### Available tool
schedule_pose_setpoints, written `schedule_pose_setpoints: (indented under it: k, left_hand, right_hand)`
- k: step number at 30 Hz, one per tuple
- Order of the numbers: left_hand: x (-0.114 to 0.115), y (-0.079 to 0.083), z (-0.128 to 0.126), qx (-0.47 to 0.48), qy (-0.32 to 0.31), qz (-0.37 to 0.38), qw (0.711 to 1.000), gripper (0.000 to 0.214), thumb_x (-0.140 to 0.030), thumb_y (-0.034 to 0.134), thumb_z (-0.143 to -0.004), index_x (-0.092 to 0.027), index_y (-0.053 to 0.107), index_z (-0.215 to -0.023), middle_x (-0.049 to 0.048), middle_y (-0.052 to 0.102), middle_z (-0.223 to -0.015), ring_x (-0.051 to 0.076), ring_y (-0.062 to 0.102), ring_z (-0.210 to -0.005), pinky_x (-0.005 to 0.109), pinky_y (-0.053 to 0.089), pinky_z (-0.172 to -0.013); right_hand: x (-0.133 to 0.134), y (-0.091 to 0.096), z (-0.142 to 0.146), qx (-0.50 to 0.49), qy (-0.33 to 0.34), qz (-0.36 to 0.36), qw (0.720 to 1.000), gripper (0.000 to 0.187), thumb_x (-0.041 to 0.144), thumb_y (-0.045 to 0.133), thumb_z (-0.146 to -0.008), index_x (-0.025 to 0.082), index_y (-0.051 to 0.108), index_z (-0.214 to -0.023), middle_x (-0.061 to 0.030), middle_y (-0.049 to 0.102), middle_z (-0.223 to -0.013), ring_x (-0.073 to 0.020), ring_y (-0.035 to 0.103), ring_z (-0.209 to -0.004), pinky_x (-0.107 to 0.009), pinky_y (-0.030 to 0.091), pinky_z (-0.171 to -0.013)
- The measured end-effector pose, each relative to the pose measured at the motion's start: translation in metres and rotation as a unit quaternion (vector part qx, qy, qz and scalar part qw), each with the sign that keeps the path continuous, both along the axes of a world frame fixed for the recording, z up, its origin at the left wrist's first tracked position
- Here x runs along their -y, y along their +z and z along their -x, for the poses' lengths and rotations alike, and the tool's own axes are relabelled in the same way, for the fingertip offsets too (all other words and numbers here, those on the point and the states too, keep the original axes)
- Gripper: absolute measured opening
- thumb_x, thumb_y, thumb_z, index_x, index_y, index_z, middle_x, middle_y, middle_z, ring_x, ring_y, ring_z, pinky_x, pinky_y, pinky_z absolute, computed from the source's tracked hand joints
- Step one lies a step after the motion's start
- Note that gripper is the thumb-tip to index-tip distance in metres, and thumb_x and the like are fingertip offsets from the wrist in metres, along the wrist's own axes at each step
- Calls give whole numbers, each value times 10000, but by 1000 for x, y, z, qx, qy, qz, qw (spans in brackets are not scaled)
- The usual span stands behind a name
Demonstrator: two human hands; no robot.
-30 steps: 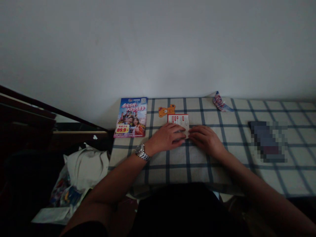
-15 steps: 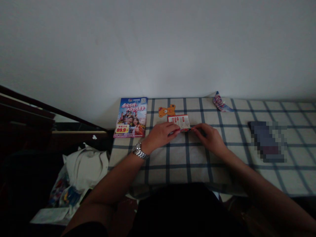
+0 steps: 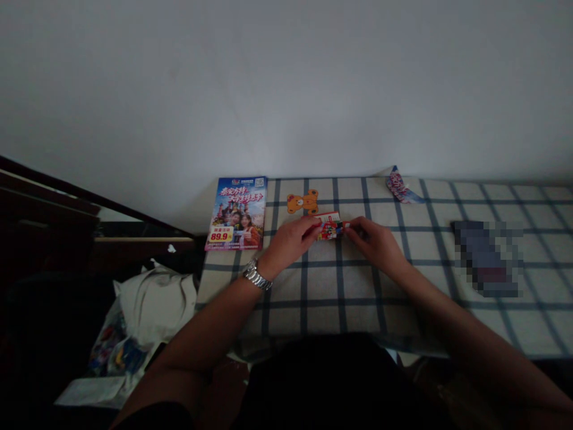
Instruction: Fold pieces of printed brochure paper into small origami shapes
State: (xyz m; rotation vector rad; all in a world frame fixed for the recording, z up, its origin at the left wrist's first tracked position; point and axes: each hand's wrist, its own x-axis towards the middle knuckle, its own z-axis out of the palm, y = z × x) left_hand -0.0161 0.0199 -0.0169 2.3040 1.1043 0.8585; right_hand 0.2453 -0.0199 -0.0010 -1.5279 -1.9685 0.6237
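Left hand [image 3: 290, 242] and right hand [image 3: 375, 242] each pinch one end of the folded red leaflet [image 3: 330, 229], far-centre on the checked worktop [image 3: 340, 286]. Bear cutout [image 3: 302, 202] at leaflet's 11 o'clock, flyer [image 3: 237, 212] at 9.

The head-worn camera looks forward and down over the worktop [image 3: 358, 286]. It sits near, facing the wall [image 3: 286, 83] behind.

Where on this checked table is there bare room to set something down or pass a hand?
Bare cloth lies between the right hand and the blurred dark item, and along the near edge between both forearms. It is crowded at the far left: flyer, bear cutout, and the small leaflet pinched by the left hand and the right.
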Motion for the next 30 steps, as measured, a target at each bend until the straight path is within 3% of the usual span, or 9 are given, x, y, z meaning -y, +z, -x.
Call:
schedule_pose_setpoints:
  k: [9, 15, 21, 26, 30]
  left_hand:
    - [-6, 1, -3, 6, 12, 0, 1000, 198, -197, 647, -1045, -205, 676, -1241, 58, 742, -1114, 202, 719, -1007, 361, 600, -918]
    - [-9, 0, -3, -34, 39, -49, 997, 243, -240, 664, -1037, -208, 680, -1277, 89, 687, -1257, 263, 646, -1203, 445, 552, -1060]
    - [-12, -3, -3, -82, 70, -62, 992, 310, -266, 664, -1033, -210, 681, -1337, 106, 663, -1314, 301, 617, -1240, 502, 512, -1096]
    - [-13, -4, -4, -112, 72, -69, 989, 314, -291, 674, -1031, -193, 688, -1329, 104, 668, -1284, 313, 617, -1205, 507, 519, -1066]
    - [-14, -4, -3, -118, 72, -76, 988, 304, -295, 671, -1035, -201, 690, -1323, 102, 663, -1276, 310, 612, -1214, 505, 519, -1068]
  right_hand:
    - [-13, 0, 8, 34, -23, 5, 999, 152, 365, 574, -1027, 246, 668, -1018, -32, 774, -855, -210, 723, -740, -305, 477, -679]
    - [-16, -3, 13, 51, -41, 0, 998, 134, 365, 597, -1019, 265, 686, -1026, -24, 792, -812, -231, 741, -709, -314, 464, -625]
    - [-16, -7, 16, 43, -33, -20, 998, 168, 393, 589, -1039, 262, 695, -1030, -32, 787, -819, -227, 726, -699, -329, 497, -640]
    - [-19, -11, 15, 54, -31, -50, 997, 200, 370, 602, -1033, 241, 705, -1145, -47, 737, -838, -220, 675, -717, -342, 510, -672]
    - [-21, -12, 14, 78, -27, -73, 994, 323, 346, 605, -1031, 221, 685, -1318, -93, 717, -988, -250, 673, -815, -389, 560, -776]
